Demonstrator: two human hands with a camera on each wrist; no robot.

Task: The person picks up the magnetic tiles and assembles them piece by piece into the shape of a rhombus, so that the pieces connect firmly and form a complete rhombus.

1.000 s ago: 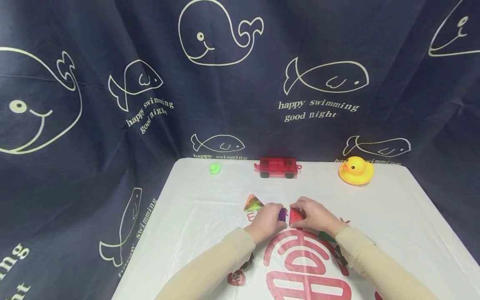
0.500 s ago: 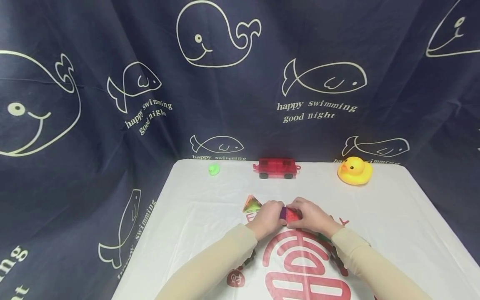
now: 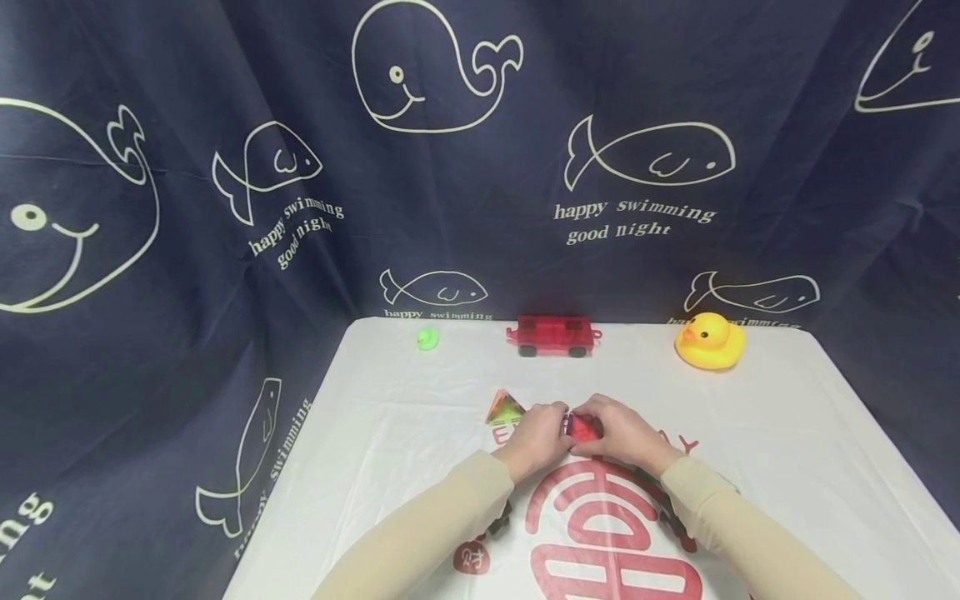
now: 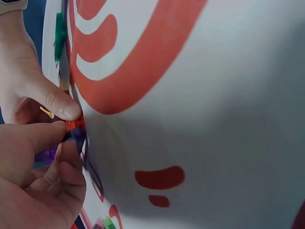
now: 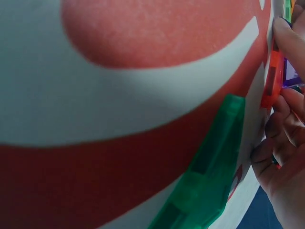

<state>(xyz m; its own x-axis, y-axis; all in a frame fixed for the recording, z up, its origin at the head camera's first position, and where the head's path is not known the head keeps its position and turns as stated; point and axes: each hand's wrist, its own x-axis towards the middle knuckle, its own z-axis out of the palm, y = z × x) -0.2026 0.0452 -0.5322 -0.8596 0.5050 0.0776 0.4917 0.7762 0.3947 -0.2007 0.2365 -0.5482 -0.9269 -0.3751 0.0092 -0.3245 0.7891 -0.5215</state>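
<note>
Left hand (image 3: 538, 435) pinches purple tile (image 3: 567, 424); right hand (image 3: 624, 430) grips red tile (image 3: 583, 429), tiles touching.

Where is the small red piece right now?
In the head view, the small red piece is pinched in the right hand, immediately right of the purple piece, just beyond the large red print.

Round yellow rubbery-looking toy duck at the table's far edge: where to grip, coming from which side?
Probably the head of the yellow toy duck, from above on the near side: it sits upright, its round head is narrower than the body, and the dark blue fabric curtain hangs behind.
</note>
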